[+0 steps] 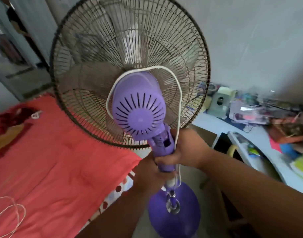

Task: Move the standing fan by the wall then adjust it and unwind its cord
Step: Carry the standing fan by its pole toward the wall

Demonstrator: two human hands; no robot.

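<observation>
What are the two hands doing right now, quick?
Left hand: grips the purple fan pole, low down.
Right hand: grips the same pole higher up, beside the white cord.

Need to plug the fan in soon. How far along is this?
Nothing looks finished. Both hands, left hand and right hand, grip the purple fan by its neck, so moving is in hand. The white cord is looped over the motor housing; adjusting and unwinding remain.

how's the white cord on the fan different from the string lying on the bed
The white cord is thicker, smooth and looped over the purple motor housing, running down into the right hand. The string is thinner, beige, lying in loose loops on the red bedcover, untouched. Both are curved, not taut.
</observation>
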